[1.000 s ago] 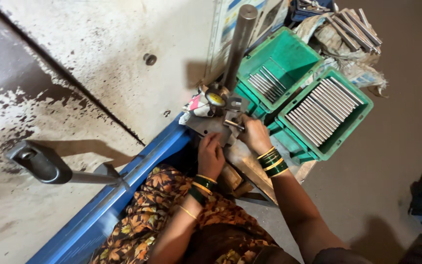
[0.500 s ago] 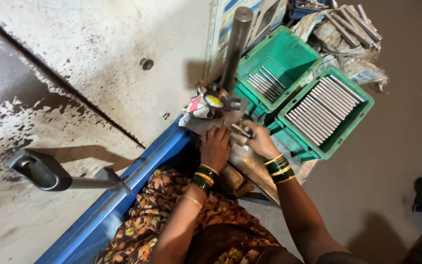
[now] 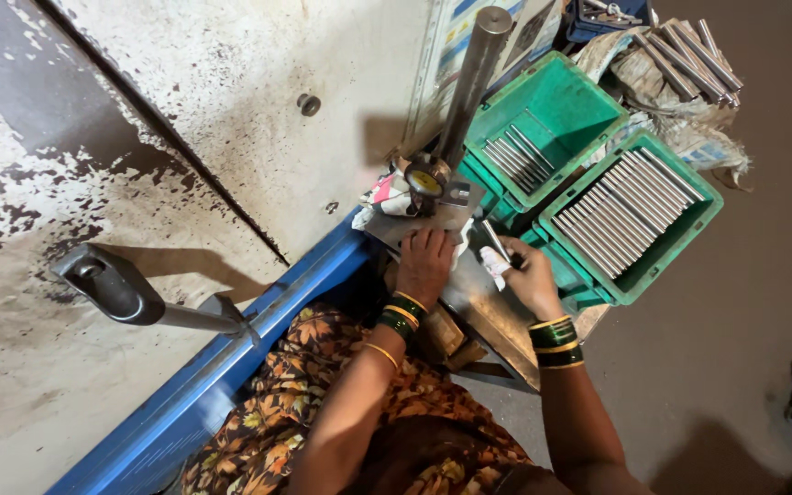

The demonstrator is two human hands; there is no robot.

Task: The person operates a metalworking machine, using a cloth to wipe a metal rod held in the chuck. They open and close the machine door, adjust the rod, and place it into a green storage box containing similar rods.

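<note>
Two hands [image 3: 423, 261] at dial gauge [image 3: 426, 181]

Small steel work plate [image 3: 469, 293] with dial gauge stand [image 3: 428, 183] and white cloth [image 3: 387, 197].

The two crates [image 3: 680, 229] are bright green and hold shiny grey rods [image 3: 621, 215]. The beam [image 3: 231, 367] is blue. The dress [image 3: 313, 412] is brown with orange flowers. The bangles [image 3: 556, 341] are green and gold. The dial [image 3: 424, 181] is yellow.
</note>
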